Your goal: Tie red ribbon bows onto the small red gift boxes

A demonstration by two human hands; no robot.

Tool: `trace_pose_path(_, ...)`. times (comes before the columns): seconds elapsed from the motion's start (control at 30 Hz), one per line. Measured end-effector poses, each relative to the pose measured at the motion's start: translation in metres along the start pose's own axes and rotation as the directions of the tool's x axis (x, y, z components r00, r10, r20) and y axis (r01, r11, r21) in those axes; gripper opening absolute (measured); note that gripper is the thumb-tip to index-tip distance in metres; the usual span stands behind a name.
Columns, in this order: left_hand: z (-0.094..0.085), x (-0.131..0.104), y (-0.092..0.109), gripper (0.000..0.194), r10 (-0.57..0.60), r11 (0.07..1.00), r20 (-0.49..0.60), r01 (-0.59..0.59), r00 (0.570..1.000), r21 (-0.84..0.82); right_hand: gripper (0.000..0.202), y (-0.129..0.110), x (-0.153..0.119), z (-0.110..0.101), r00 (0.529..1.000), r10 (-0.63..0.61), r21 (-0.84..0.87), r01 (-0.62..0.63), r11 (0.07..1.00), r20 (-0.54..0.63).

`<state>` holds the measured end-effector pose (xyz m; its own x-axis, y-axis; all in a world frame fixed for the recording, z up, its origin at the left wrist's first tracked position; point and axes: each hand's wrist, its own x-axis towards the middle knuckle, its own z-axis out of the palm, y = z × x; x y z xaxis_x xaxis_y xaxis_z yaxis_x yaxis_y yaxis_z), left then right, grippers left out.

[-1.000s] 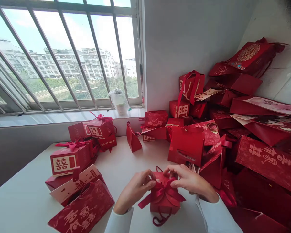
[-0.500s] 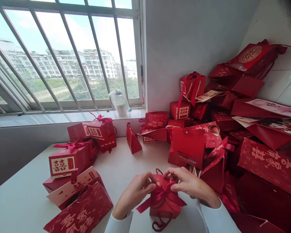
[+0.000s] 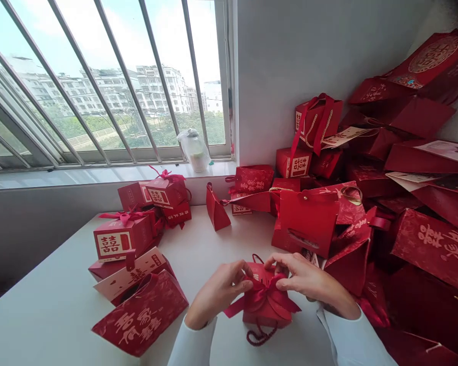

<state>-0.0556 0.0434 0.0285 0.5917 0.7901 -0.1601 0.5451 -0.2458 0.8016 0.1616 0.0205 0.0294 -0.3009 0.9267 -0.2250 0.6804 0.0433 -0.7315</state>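
A small red gift box (image 3: 269,317) stands on the white table before me, with a dark cord handle (image 3: 260,337) looping out at its front. Across its top lies a shiny red ribbon bow (image 3: 265,294). My left hand (image 3: 223,290) pinches the bow's left loop between thumb and fingers. On the other side, my right hand (image 3: 303,277) pinches the right loop in the same way. Ribbon tails hang out to both sides of the box. The fingertips partly cover the loops and the box's back part.
Stacked red boxes with bows (image 3: 124,239) sit at the left, behind a patterned red bag (image 3: 143,315). A large heap of red bags and boxes (image 3: 366,188) fills the right side against the wall. A plastic-wrapped cup (image 3: 194,152) stands on the windowsill below the barred window.
The view has shifted, so the surroundings sit somewhat differently in the picture. Both hands keep their pinch on the bow, with little visible change in the box or ribbon.
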Motion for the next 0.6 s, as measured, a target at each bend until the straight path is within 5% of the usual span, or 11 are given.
trace_pose_path(0.27,-0.0001,0.0021,-0.0008,0.011,-0.020,0.999,0.000,0.020,1.000,-0.026,0.038,-0.0047,-0.0033,-0.0002,0.998,0.057,0.000,-0.057,0.998,-0.002)
trace_pose_path(0.6,-0.0042,0.0002,-0.0050,0.025,-0.013,0.997,0.011,0.014,1.000,-0.073,0.035,-0.0004,-0.0013,-0.0019,0.999,-0.029,0.005,0.029,1.000,0.013)
